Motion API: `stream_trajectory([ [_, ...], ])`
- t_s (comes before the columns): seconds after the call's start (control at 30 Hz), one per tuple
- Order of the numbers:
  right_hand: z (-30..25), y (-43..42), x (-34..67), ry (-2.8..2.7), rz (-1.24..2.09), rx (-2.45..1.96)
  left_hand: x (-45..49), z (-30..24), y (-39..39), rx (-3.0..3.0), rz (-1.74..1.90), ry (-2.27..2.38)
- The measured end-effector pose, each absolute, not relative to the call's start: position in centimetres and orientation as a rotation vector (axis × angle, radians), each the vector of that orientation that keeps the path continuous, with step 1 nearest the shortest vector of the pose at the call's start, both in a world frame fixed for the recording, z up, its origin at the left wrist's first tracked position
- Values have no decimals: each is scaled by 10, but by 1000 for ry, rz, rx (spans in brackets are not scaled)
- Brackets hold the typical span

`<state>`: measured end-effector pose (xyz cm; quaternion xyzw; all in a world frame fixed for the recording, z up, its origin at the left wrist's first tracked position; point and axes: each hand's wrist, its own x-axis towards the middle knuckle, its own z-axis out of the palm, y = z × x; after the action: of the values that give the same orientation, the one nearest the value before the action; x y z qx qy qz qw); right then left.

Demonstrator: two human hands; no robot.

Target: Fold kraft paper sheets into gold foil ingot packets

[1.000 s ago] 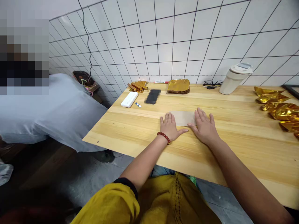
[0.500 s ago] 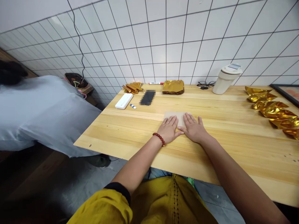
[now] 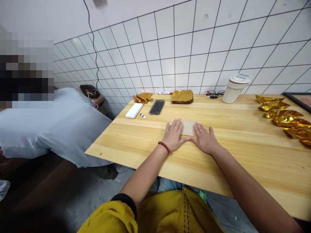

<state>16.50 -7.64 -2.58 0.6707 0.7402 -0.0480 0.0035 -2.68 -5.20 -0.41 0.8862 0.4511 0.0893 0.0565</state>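
A flat, pale brown rectangular sheet of paper point(image 3: 188, 127) lies on the light wooden tabletop point(image 3: 233, 155), pinned under both palms. The left hand point(image 3: 174, 135), with a string of dark red beads point(image 3: 164, 147) at its wrist, presses flat on the sheet's left part, fingers spread and straight. The right hand point(image 3: 204, 139) lies flat on the sheet's right part in the same way, and the two thumbs meet, or nearly meet, at the near edge of the paper. Neither hand closes around anything; both are open and bearing down.

Beyond the left hand's fingertips sits a dark, blurred flat object point(image 3: 157, 107), and further to that side a white oblong case point(image 3: 134, 110) with a small white-and-blue tube point(image 3: 143, 115) just beside it. Behind those, near the wall, lie a bundle of folded gold paper strips point(image 3: 143, 97) and a red marker pen point(image 3: 165, 93). Straight past the paper, by the white tiled wall point(image 3: 184, 51), rests a stack of gold foil sheets point(image 3: 182, 96). Past the right hand stand a pair of black spectacles point(image 3: 213, 95) and a white lidded jug point(image 3: 234, 88). Well off to the right, a row of folded gold foil ingots point(image 3: 284, 113) runs along the table edge.

To the left of the table, another person in a pale blue garment point(image 3: 48, 129) bends low.
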Motion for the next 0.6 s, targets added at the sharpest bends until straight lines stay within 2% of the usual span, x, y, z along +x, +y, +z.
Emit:
stream_trajectory([
  [0.13,-23,-78,164,2314,-162,2103,-15,-8,-56,2718,80,1181],
  [0.37,-21,-79,162,2302,-173,2106,-46,6,-32,2510,-56,1580],
  [0.47,-22,-79,163,2314,-168,2106,-42,17,-24,2447,93,1783],
  [0.53,-23,-79,163,2326,-156,2112,-28,18,-25,2589,207,1635],
  [0.6,-24,-79,164,2324,-147,2105,-13,13,-29,2744,152,1258],
])
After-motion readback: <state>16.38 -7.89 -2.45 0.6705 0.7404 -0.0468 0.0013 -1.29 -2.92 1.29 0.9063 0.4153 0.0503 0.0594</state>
